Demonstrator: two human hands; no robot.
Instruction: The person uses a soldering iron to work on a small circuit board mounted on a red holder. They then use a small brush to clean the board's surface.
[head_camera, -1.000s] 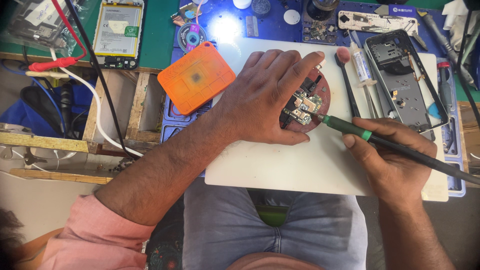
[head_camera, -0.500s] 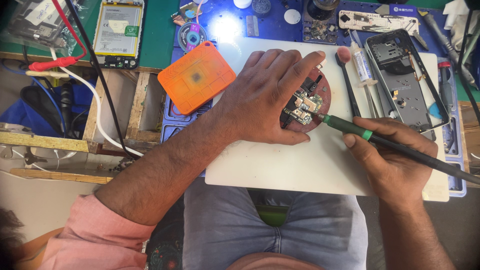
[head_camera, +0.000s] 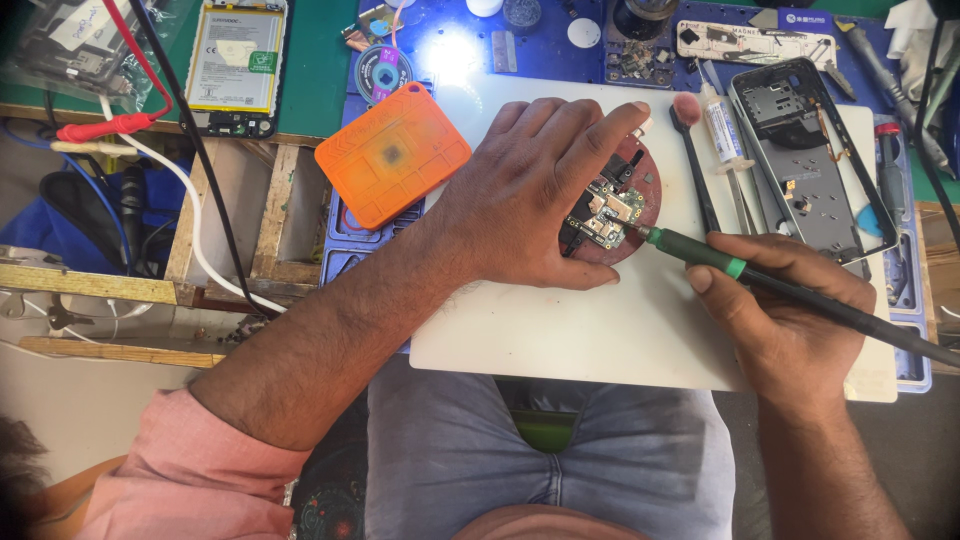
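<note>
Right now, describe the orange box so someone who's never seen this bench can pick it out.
Start at the white work mat in the middle of the bench, where the left hand presses a small circuit board. Off the mat's upper left corner, just above that forearm, lies the orange box. It is the only bright orange thing there: flat, square, round-cornered, with a dark smudge at its centre.

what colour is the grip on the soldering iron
Green, with a brighter green ring, on the soldering iron in the right hand; black behind. Head view.

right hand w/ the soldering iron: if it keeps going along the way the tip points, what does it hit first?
The right hand aims the soldering iron up-left; its tip already looks to be at the small circuit board, with the left hand just beyond. Actual contact is unclear.
</note>
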